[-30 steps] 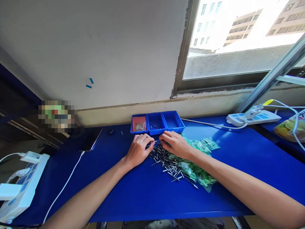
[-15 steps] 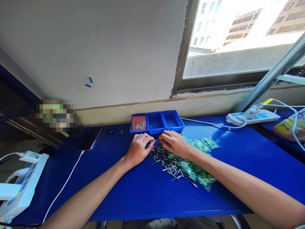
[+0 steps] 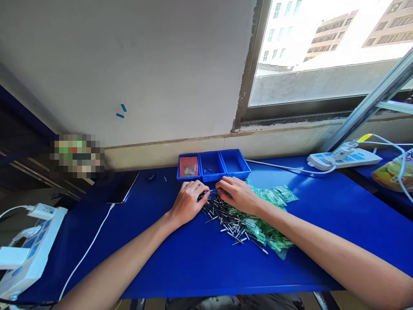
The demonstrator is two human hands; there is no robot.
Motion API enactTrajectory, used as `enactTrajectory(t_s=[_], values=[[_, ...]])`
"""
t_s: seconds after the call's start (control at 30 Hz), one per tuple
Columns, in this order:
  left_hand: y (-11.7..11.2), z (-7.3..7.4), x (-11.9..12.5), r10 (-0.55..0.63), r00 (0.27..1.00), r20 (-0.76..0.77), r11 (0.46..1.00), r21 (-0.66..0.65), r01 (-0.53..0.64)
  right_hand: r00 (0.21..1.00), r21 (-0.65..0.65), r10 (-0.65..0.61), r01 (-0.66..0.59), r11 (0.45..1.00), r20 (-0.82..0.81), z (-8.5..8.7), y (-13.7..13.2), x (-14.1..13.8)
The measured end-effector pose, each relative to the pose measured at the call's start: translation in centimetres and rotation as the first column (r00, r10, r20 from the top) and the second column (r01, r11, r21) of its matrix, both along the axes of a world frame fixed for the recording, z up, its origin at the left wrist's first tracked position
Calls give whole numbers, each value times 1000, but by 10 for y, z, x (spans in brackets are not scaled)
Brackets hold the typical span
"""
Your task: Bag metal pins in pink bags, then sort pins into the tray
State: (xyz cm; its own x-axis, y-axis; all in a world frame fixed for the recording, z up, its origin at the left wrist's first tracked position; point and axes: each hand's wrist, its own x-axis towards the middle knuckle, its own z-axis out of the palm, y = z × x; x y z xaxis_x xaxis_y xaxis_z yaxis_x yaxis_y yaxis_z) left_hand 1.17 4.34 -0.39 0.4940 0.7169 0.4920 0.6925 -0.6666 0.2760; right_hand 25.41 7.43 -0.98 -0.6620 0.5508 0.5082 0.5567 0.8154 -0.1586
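My left hand is closed in a pinch above the left edge of a heap of metal blind rivets. Close beside it, my right hand is also pinched, palm down over the heap. A thin blind rivet spans the small gap between both sets of fingertips. Anything else inside the curled fingers is hidden. Small green-printed clear plastic bags lie in a pile to the right of the rivets, partly under my right forearm.
Behind my hands stands a blue three-compartment tray; its left section holds a red bag, its middle a few small pieces. A phone charges at left. Power strips lie at both sides. A window is at upper right.
The view has shifted very slightly. Both hands keep almost the same place and pinch, with the rivet still between them.
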Motion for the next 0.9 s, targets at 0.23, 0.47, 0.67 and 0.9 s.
enactTrajectory(t_s=[0.23, 0.47, 0.67, 0.9], values=[[1, 0, 0, 1, 1000, -4, 1000, -4, -1, 1000, -2, 0, 0, 1000, -3, 0, 0, 0], [1, -1, -1, -4, 1000, -17, 1000, -6, 4, 1000, -4, -5, 5, 1000, 9, 1, 0, 0], [1, -1, -1, -2, 1000, -25, 1000, -6, 1, 1000, -11, 4, -4, 1000, -2, -1, 1, 0], [0, -1, -1, -2, 1000, -27, 1000, -10, 1, 1000, -3, 5, -5, 1000, -9, -2, 1, 0]])
